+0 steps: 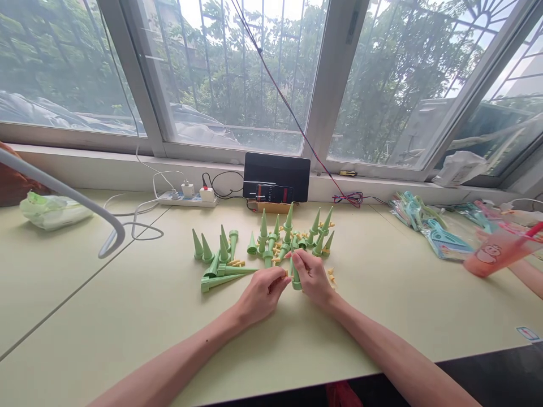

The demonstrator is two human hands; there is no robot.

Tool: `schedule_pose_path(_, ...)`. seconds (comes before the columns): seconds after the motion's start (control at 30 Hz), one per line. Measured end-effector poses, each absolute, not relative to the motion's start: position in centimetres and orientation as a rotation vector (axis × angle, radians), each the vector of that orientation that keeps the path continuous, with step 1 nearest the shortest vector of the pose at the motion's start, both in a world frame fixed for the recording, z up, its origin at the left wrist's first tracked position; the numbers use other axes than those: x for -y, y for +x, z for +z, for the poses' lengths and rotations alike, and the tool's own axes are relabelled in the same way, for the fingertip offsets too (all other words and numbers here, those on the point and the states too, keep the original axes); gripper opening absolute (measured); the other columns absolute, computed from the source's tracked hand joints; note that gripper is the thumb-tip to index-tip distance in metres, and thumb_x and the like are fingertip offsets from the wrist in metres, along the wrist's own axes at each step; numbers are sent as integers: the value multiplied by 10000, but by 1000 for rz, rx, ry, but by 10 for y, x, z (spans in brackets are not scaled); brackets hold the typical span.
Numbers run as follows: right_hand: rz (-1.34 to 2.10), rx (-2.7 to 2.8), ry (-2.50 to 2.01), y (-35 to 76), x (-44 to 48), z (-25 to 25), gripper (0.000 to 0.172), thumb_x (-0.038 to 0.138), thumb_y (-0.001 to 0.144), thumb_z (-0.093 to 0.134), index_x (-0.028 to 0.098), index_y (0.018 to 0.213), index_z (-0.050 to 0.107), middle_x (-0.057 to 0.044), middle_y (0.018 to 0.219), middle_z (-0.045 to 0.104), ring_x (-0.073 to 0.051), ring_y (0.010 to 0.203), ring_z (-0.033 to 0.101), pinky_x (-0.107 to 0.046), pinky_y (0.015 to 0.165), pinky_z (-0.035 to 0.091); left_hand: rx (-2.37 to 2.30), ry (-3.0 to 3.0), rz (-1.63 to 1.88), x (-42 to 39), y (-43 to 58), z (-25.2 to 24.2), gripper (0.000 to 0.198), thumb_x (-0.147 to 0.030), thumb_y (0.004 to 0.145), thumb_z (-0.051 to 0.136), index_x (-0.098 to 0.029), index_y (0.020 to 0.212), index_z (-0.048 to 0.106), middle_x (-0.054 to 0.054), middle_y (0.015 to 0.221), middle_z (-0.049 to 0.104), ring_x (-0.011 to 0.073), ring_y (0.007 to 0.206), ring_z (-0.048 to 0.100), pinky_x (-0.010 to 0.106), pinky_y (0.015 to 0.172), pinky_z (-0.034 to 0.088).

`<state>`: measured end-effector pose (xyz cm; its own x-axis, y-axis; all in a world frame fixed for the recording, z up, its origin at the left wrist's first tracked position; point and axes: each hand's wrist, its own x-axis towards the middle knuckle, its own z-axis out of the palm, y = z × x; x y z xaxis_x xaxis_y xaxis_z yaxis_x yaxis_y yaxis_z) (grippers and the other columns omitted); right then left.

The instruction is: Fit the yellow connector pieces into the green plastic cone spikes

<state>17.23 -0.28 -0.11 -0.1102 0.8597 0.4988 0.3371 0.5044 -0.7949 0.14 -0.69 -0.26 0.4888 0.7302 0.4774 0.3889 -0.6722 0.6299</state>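
Smooth green plastic cone (295, 278), tapering to a point, gripped upright in closed fingers of right hand (314, 278), low over the pale matte table (127, 316) near its middle; left hand (262, 292) pinched shut against the cone's side, contents hidden. Just behind, more such cones (275, 237), some standing, some toppled, with small yellow pegs (331, 277) scattered between. Farther back, glossy black stand (276, 172), white power strip (186, 198) and looping cables (139, 226) under the window.

White power strip (186, 196) at the back, dark screen (276, 176), perhaps a phone (274, 194) before it, bright packets (428, 226) far right
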Motion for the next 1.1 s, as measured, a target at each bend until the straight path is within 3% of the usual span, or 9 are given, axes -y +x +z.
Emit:
schedule_pose_path(0.37,750,1591,-1112,172,-1,-2,434,491,992,440,165,827,674,38,562,415,-116,507,405,-248,489,342,-888,2364,1017,8,-1,-1,359,-260,992,420,-169,644,420,-18,646,423,103,593,342,237,571,296)
schedule_pose_path(0.57,936,1503,-1102,173,-2,-2,494,595,968,431,162,885,654,64,502,401,-98,361,398,-226,338,315,-924,2412,1041,5,-1,-3,356,-265,1004,395,-171,669,470,-12,662,434,109,589,347,242,568,305)
schedule_pose_path(0.83,1126,1557,-1000,170,0,-4,569,662,976,313,161,972,581,42,503,534,-105,327,456,-213,327,326,-1078,2392,1153,0,-2,-7,349,-268,999,416,-181,668,481,-5,647,462,117,584,373,251,568,309)
schedule_pose_path(0.97,1134,1655,-1030,169,6,2,513,624,1004,272,197,1014,556,92,443,408,-97,313,365,-220,348,301,-1097,2388,1158,1,-2,-7,371,-284,998,413,-185,641,423,-8,630,443,119,575,365,253,562,304)
schedule_pose_path(1.1,1062,1696,-1050,168,7,6,426,545,1030,282,221,899,526,90,482,330,-100,356,328,-237,379,287,-1088,2377,1154,2,0,-6,371,-277,988,425,-189,630,387,-13,617,426,119,564,345,256,557,298)
